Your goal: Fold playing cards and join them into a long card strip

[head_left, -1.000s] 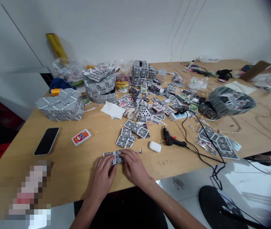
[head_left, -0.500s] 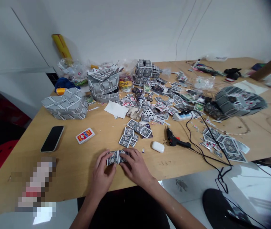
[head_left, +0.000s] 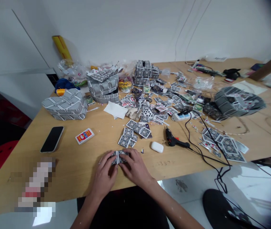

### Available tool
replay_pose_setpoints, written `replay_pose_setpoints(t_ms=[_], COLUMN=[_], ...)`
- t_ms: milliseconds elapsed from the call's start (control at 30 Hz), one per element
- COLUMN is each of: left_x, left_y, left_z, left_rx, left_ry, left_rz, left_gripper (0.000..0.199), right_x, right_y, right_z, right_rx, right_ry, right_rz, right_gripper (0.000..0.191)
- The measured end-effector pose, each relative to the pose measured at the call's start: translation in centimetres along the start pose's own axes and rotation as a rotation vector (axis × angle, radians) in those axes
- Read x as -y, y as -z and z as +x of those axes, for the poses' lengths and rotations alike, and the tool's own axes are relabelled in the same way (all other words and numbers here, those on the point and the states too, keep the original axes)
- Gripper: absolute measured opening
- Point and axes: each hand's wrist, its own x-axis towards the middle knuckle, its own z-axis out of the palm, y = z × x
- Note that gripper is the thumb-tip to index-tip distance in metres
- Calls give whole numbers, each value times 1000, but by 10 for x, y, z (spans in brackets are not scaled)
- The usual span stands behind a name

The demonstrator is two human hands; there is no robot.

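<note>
A small piece of folded playing cards (head_left: 118,157), dark patterned with white bands down its middle, lies at the near edge of the table. My left hand (head_left: 105,173) grips its left end, fingers over the top and thumb at the near side. On the right end, my right hand (head_left: 135,165) has its fingers on the piece and thumb below. Just beyond are loose folded cards (head_left: 127,137). A white earbud case (head_left: 157,147) and a black glue gun (head_left: 173,140) sit to the right.
A phone (head_left: 52,139) and a red card box (head_left: 84,136) lie to the left on the wooden table (head_left: 78,168). Card-woven baskets (head_left: 66,105) and a heap of cards (head_left: 159,101) stand farther back. Black cables (head_left: 204,154) hang over the right front edge.
My left hand has shifted right along the card piece, covering more of its left end. My right hand has barely moved.
</note>
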Motion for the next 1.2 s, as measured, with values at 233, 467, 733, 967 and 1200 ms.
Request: replay_pose_setpoints(t_ms=[233, 467, 733, 967, 1200], left_x=[1, 5, 9, 11, 38], left_y=[1, 1, 0, 0, -18], left_z=[1, 2, 1, 2, -10], left_rx=[19, 23, 26, 36, -10], left_ry=[-43, -116, -152, -194, -275], left_rz=[40, 74, 118, 189, 276], left_gripper=[36, 34, 32, 38, 41], right_x=[-3, -5, 0, -76, -189], right_y=[-3, -5, 15, 151, 227], right_z=[-2, 0, 3, 89, 159], right_rx=[-4, -4, -1, -16, 90], right_ry=[1, 5, 42, -80, -461], right_rz=[16, 8, 54, -217, -564], right_gripper=[34, 33, 31, 19, 22])
